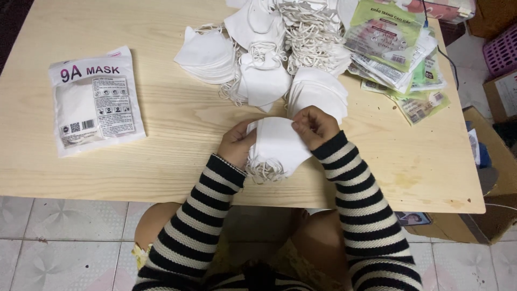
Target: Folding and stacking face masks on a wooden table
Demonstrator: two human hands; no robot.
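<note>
A flat white pouch [96, 101] lies left; green-and-white packets [398, 48] fan out upper right.

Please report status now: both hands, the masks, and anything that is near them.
Left hand and right hand both grip one stack of white masks above the table. Loose mask piles just beyond. Sealed mask pack lies far left, apart.

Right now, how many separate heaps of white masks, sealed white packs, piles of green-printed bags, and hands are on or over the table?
Mask stack held in both hands: 1
Loose mask heaps on the table: 1 spread, individual masks too many to count
Sealed white pack: 1
Green bag pile: 1
Hands: 2, left hand, right hand
Total: 6
</note>
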